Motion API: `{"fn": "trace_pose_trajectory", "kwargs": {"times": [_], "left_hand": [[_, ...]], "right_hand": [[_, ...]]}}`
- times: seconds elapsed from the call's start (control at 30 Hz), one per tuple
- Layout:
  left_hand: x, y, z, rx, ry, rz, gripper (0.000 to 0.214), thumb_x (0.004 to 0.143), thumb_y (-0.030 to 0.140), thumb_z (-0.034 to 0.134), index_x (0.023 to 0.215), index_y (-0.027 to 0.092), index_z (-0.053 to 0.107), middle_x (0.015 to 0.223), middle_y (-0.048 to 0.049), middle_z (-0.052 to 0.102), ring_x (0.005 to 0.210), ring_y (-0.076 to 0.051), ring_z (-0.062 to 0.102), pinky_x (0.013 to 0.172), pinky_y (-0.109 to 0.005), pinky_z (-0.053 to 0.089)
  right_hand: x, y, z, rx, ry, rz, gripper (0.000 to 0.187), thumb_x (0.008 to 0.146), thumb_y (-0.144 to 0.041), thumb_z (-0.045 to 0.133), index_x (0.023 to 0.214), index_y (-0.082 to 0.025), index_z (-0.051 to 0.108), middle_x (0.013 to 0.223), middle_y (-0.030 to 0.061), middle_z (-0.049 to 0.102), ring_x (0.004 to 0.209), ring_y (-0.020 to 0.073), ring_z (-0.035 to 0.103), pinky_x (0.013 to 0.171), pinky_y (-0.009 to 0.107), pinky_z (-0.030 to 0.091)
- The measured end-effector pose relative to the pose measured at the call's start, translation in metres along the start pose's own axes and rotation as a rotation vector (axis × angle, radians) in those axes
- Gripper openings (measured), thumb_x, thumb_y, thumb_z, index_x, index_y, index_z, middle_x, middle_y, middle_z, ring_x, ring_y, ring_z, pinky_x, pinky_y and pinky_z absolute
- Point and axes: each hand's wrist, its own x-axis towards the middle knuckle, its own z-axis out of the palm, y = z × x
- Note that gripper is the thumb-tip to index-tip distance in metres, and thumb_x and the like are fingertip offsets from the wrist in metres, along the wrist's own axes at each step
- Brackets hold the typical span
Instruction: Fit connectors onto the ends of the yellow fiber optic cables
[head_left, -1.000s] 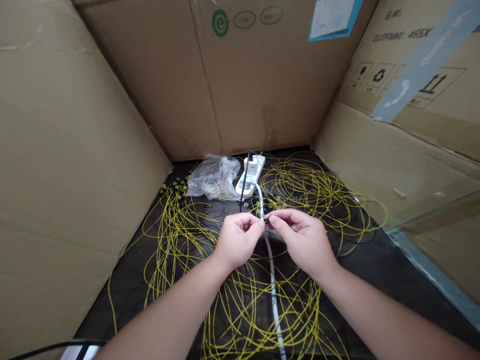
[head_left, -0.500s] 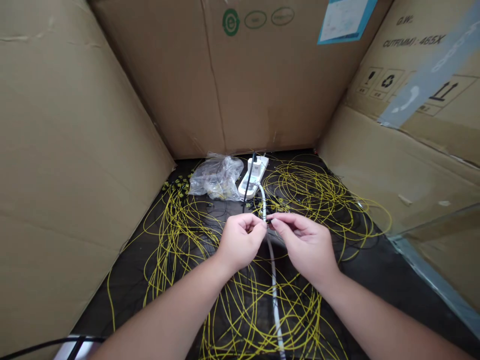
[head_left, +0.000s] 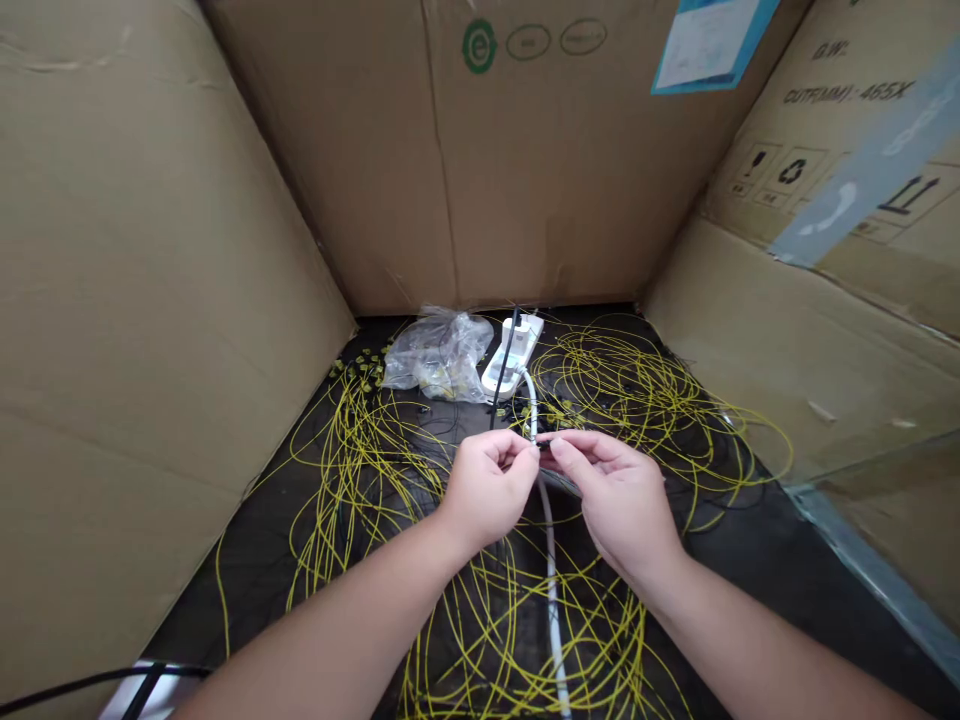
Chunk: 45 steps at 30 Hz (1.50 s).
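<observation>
My left hand [head_left: 489,485] and my right hand [head_left: 619,500] meet over the middle of a dark surface [head_left: 750,540]. Both pinch a small dark piece [head_left: 541,450] between thumb and fingertips; I cannot make out what it is. Thin yellow fibre cables [head_left: 375,470] lie in loose tangled loops all over the surface, under and around both hands. A white cable [head_left: 551,590] runs from below my hands up to a white power strip [head_left: 514,355] at the back.
A crumpled clear plastic bag [head_left: 439,352] lies left of the power strip. Tall cardboard walls [head_left: 135,300] close in the left, back and right sides. A black cord [head_left: 90,682] crosses the lower left corner. A glass edge [head_left: 877,560] shows at the right.
The view has shifted slightly, so everything sits a little further right. Both hands stay pinched together at the same spot with only small finger movements.
</observation>
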Motion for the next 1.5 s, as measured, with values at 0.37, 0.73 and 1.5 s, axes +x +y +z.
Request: {"fn": "trace_pose_trajectory", "kwargs": {"times": [0.37,0.73,1.5], "left_hand": [[-0.003,0.001,0.002,-0.026,0.01,0.004,0.017,0.073,0.02,0.053,0.058,0.012,0.056,0.05,0.0023,0.048,0.045,-0.006,0.038,0.043,-0.018,0.031],[-0.003,0.0,0.003,-0.048,0.014,-0.028,0.017,0.073,0.02,0.053,0.057,0.013,0.054,0.05,0.0032,0.047,0.045,-0.005,0.038,0.043,-0.018,0.031],[-0.002,-0.001,0.002,-0.045,-0.01,-0.029,0.019,0.074,0.027,0.055,0.061,0.013,0.058,0.052,0.0017,0.049,0.048,-0.007,0.039,0.045,-0.02,0.032]], "right_hand": [[0.003,0.0,0.003,0.311,-0.032,0.197,0.012,0.069,-0.022,0.072,0.079,-0.017,0.068,0.08,0.0053,0.069,0.076,0.0177,0.066,0.074,0.034,0.055],[-0.001,0.003,0.002,0.159,0.012,0.083,0.013,0.07,-0.025,0.071,0.08,-0.017,0.068,0.084,0.0071,0.07,0.079,0.0192,0.066,0.079,0.038,0.053],[-0.005,0.007,0.005,-0.065,0.098,-0.07,0.016,0.074,-0.028,0.067,0.085,-0.017,0.069,0.088,0.0073,0.07,0.077,0.018,0.066,0.078,0.037,0.054]]}}
